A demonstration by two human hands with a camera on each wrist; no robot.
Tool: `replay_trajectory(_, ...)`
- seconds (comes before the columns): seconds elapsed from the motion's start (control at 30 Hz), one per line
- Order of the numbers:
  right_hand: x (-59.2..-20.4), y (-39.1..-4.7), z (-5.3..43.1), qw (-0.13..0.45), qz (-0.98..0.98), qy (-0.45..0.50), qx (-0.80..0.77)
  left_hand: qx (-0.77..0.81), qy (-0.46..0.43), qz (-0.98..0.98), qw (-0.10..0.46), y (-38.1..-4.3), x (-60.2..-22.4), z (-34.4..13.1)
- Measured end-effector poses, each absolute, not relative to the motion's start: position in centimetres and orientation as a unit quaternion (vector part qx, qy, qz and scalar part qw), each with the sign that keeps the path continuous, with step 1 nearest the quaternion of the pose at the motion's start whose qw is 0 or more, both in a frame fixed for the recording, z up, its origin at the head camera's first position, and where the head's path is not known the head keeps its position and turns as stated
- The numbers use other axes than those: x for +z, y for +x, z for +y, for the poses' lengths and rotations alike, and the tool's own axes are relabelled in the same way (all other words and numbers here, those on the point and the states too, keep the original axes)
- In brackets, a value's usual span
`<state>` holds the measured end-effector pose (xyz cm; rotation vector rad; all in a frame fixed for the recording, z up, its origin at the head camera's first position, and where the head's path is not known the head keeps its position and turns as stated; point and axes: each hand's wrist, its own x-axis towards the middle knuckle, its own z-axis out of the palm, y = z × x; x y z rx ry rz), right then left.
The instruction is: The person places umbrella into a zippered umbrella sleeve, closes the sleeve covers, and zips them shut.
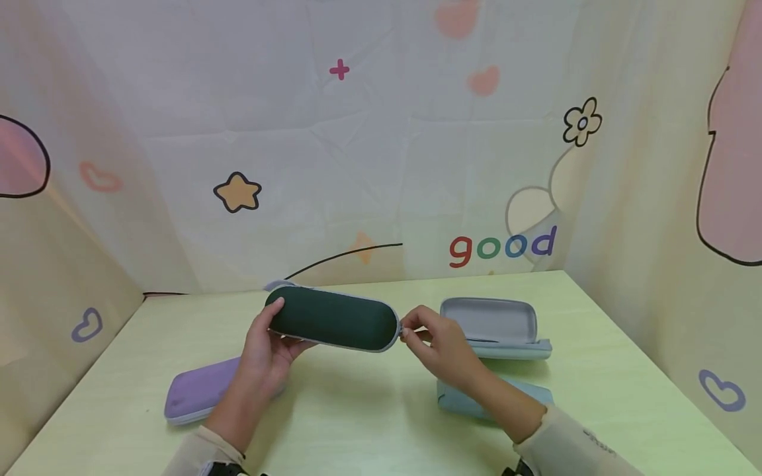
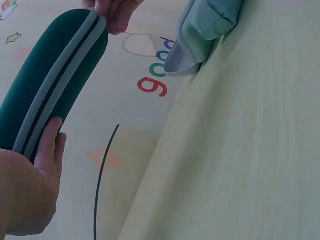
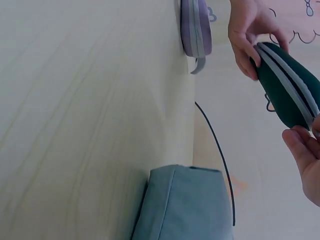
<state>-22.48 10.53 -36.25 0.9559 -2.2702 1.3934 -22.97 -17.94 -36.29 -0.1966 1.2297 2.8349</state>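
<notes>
A dark green zip case (image 1: 333,318) with rounded ends and grey zipper bands is held up above the table, tilted slightly down to the right in the head view. My left hand (image 1: 262,360) grips its left end, thumb on the front face and fingers underneath. At the other end my right hand (image 1: 437,345) pinches the zipper pull, which is mostly hidden by the fingertips. In the left wrist view the two zipper bands (image 2: 59,80) run along the case's side with a dark strip between them. The case looks closed along the part that shows.
On the pale table (image 1: 351,423), a purple case (image 1: 199,393) lies at the left, partly behind my left forearm. To the right stands an open grey-blue case (image 1: 491,320). A light blue case (image 1: 455,400) lies before it, partly covered by my right forearm. A printed curtain (image 1: 286,132) hangs behind.
</notes>
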Motion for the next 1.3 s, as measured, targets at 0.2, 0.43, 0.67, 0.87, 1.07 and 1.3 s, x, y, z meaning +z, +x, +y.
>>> replay_trajectory(0.2,-36.0,-22.7,11.4,0.133,-0.813,0.268,0.5,0.9,-0.034,0.434,0.035,-22.7,-36.1,-18.2)
replay_trajectory(0.43,-36.3,-22.7,11.6,0.165,-0.823,0.284,0.464,0.889,-0.052,0.455,0.004,-22.6,-36.3,-17.9)
replay_trajectory(0.67,-36.6,-22.8,11.4,0.193,-0.828,0.312,0.423,0.889,-0.077,0.452,-0.01,-22.7,-36.3,-17.6)
replay_trajectory(0.87,-36.7,-22.5,11.1,0.186,-0.834,0.317,0.413,0.889,-0.095,0.448,-0.016,-22.6,-36.3,-17.2)
replay_trajectory(1.07,-36.8,-22.5,10.8,0.181,-0.837,0.315,0.408,0.895,-0.107,0.432,-0.026,-22.5,-36.4,-16.6)
replay_trajectory(1.3,-36.8,-22.4,10.6,0.169,-0.843,0.299,0.414,0.905,-0.113,0.408,-0.039,-22.1,-36.1,-15.8)
